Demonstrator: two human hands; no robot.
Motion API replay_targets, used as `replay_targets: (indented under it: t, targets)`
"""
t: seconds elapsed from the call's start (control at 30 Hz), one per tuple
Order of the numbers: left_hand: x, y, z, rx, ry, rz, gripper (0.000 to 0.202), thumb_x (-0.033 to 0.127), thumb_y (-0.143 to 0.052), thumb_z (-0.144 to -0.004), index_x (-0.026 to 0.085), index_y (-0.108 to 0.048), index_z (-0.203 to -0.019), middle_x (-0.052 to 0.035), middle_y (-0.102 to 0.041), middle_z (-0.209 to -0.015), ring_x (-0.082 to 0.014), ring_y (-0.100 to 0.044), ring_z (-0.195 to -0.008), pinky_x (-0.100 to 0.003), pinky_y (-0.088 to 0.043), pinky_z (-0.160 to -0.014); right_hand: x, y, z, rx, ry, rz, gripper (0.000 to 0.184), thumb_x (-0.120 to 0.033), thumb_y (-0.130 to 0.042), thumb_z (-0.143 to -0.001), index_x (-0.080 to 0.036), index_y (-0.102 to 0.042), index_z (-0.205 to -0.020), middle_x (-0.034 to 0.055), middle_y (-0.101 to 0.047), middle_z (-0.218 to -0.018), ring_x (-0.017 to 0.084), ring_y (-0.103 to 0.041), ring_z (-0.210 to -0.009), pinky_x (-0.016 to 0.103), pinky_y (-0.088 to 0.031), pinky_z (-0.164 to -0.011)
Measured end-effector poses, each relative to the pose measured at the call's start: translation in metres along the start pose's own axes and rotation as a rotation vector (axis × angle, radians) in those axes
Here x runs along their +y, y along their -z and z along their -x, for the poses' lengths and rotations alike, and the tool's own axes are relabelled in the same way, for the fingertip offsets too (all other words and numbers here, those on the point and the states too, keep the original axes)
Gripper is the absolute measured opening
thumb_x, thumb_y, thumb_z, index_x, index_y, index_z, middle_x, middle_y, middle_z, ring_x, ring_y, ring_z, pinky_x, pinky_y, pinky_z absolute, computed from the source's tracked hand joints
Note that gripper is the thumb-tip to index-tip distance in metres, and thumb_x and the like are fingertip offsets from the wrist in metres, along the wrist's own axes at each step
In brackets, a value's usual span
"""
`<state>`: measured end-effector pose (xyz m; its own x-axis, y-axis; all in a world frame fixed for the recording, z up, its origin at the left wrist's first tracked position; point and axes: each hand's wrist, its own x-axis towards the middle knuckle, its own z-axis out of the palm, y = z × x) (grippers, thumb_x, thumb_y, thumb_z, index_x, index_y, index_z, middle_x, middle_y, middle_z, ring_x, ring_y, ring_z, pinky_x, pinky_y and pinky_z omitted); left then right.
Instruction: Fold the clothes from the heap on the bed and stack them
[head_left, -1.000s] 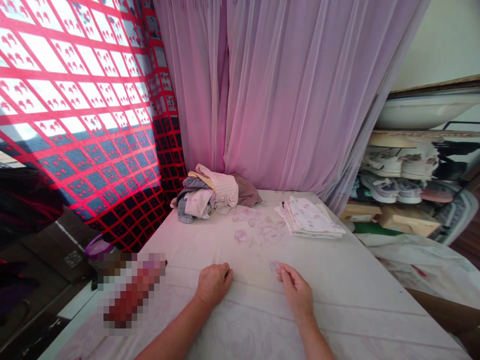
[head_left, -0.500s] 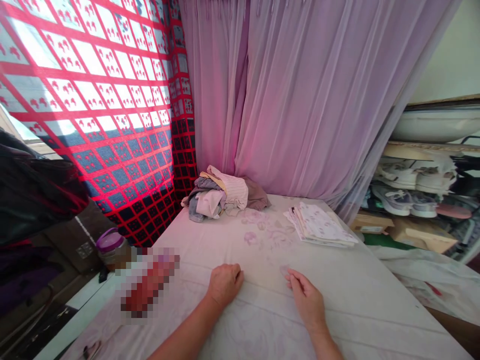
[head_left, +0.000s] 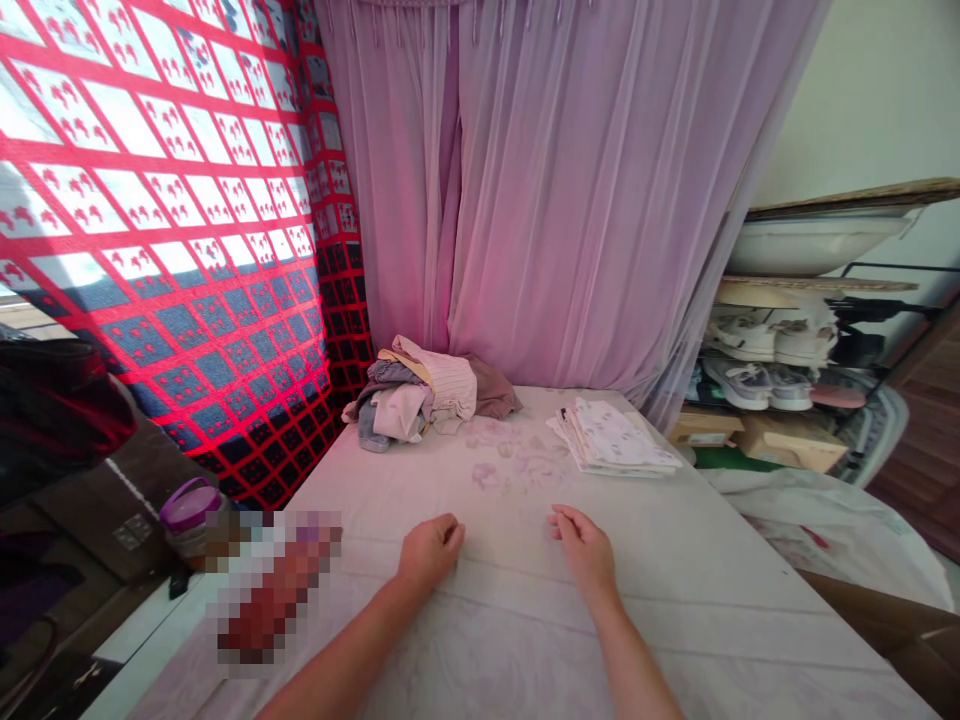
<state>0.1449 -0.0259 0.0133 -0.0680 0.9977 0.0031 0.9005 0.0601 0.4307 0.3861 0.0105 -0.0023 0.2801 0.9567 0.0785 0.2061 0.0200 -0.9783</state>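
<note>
My left hand [head_left: 431, 552] rests on the pale bed sheet [head_left: 480, 620] in a loose curl, holding nothing. My right hand [head_left: 585, 550] lies a little to its right, fingers lightly bent, and touches only the sheet. Ahead of both hands sits a rumpled pile of clothes [head_left: 420, 398] at the far end of the bed. A folded stack of printed cloth [head_left: 611, 440] lies to its right. Left of my left hand is a pixelated red and white object [head_left: 274, 590], too blurred to name.
A sheer lilac curtain [head_left: 555, 200] hangs behind the bed, next to a red and blue crocheted blanket [head_left: 187, 300]. A purple-lidded jar [head_left: 191, 515] stands below the bed's left edge. At right are a shoe rack [head_left: 765, 350], a white basin [head_left: 814, 245] and white plastic sheeting [head_left: 825, 530].
The view has swung left and back after shifting right. Both hands have slid slightly farther up the sheet and curled a little more. Nothing has been picked up.
</note>
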Motion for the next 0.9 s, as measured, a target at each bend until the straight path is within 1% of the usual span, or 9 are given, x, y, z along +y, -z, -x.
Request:
replay_targets:
  t: [0.13, 0.23, 0.33, 0.4, 0.47, 0.53, 0.63, 0.73, 0.9]
  targets:
    - [-0.01, 0.011, -0.024, -0.007, 0.004, 0.019, 0.034, 0.032, -0.037, -0.091, 0.019, -0.061, -0.072, 0.0014, -0.061, -0.064, -0.0121, -0.055, -0.063, -0.022, -0.032, -0.057, -0.011, -0.02, -0.016, -0.05, -0.002, -0.064, 0.05, -0.054, -0.052, -0.066, -0.015, -0.071, -0.09, 0.0106, -0.074, -0.081, 0.022, -0.067, -0.064, 0.03, -0.048, -0.056]
    - [-0.015, 0.023, -0.045, -0.006, 0.0, -0.02, 0.029, 0.03, -0.041, -0.089, 0.019, -0.064, -0.076, 0.0002, -0.065, -0.069, -0.0131, -0.058, -0.066, -0.023, -0.035, -0.059, -0.006, -0.032, -0.02, -0.066, -0.007, -0.096, 0.05, -0.054, -0.052, -0.066, -0.015, -0.07, -0.091, 0.0105, -0.074, -0.08, 0.022, -0.067, -0.065, 0.031, -0.049, -0.058]
    - [-0.019, 0.036, -0.073, 0.01, -0.008, -0.093, 0.025, 0.028, -0.043, -0.088, 0.022, -0.067, -0.09, -0.0022, -0.07, -0.086, -0.0154, -0.062, -0.077, -0.024, -0.04, -0.066, 0.005, -0.038, -0.019, -0.056, 0.013, -0.115, 0.049, -0.053, -0.051, -0.068, -0.014, -0.07, -0.09, 0.0097, -0.073, -0.078, 0.021, -0.067, -0.064, 0.031, -0.052, -0.063]
    - [-0.02, 0.045, -0.097, 0.027, -0.031, -0.152, 0.027, 0.029, -0.043, -0.088, 0.023, -0.066, -0.101, -0.0043, -0.07, -0.103, -0.0173, -0.063, -0.088, -0.026, -0.044, -0.075, 0.011, -0.041, -0.019, -0.058, 0.032, -0.121, 0.047, -0.052, -0.05, -0.069, -0.015, -0.07, -0.09, 0.0085, -0.073, -0.076, 0.02, -0.066, -0.062, 0.031, -0.052, -0.065]
    - [-0.02, 0.054, -0.122, 0.049, -0.072, -0.213, 0.03, 0.03, -0.045, -0.088, 0.023, -0.063, -0.111, -0.0067, -0.063, -0.122, -0.0196, -0.06, -0.105, -0.03, -0.043, -0.088, 0.015, -0.042, -0.02, -0.048, 0.032, -0.121, 0.045, -0.051, -0.049, -0.071, -0.016, -0.07, -0.089, 0.0072, -0.073, -0.074, 0.02, -0.066, -0.06, 0.03, -0.053, -0.063]
    - [-0.017, 0.06, -0.147, 0.069, -0.114, -0.272, 0.033, 0.03, -0.047, -0.088, 0.023, -0.061, -0.117, -0.0078, -0.052, -0.137, -0.0224, -0.051, -0.121, -0.034, -0.037, -0.101, 0.017, -0.044, -0.022, -0.019, 0.024, -0.113, 0.042, -0.05, -0.049, -0.073, -0.017, -0.071, -0.088, 0.0061, -0.073, -0.073, 0.019, -0.065, -0.059, 0.029, -0.052, -0.061]
    - [-0.01, 0.064, -0.18, 0.085, -0.155, -0.344, 0.036, 0.031, -0.051, -0.085, 0.026, -0.06, -0.12, -0.0061, -0.041, -0.146, -0.0263, -0.039, -0.132, -0.039, -0.03, -0.108, 0.018, -0.046, -0.023, 0.007, 0.017, -0.082, 0.04, -0.047, -0.048, -0.075, -0.018, -0.071, -0.089, 0.0053, -0.073, -0.072, 0.018, -0.065, -0.058, 0.027, -0.052, -0.059]
    - [-0.004, 0.064, -0.205, 0.084, -0.173, -0.392, 0.036, 0.033, -0.052, -0.084, 0.027, -0.061, -0.119, -0.0047, -0.038, -0.149, -0.0291, -0.036, -0.133, -0.042, -0.03, -0.108, 0.019, -0.047, -0.023, 0.005, 0.019, -0.035, 0.04, -0.047, -0.047, -0.076, -0.018, -0.071, -0.089, 0.0053, -0.073, -0.073, 0.018, -0.065, -0.059, 0.026, -0.052, -0.06]
    - [-0.003, 0.06, -0.237, 0.049, -0.167, -0.439, 0.033, 0.031, -0.052, -0.083, 0.022, -0.064, -0.112, -0.0098, -0.038, -0.148, -0.0333, -0.047, -0.122, -0.048, -0.034, -0.102, 0.02, -0.047, -0.021, -0.008, 0.011, 0.015, 0.04, -0.046, -0.044, -0.078, -0.019, -0.072, -0.09, 0.0054, -0.073, -0.074, 0.017, -0.065, -0.059, 0.025, -0.051, -0.059]
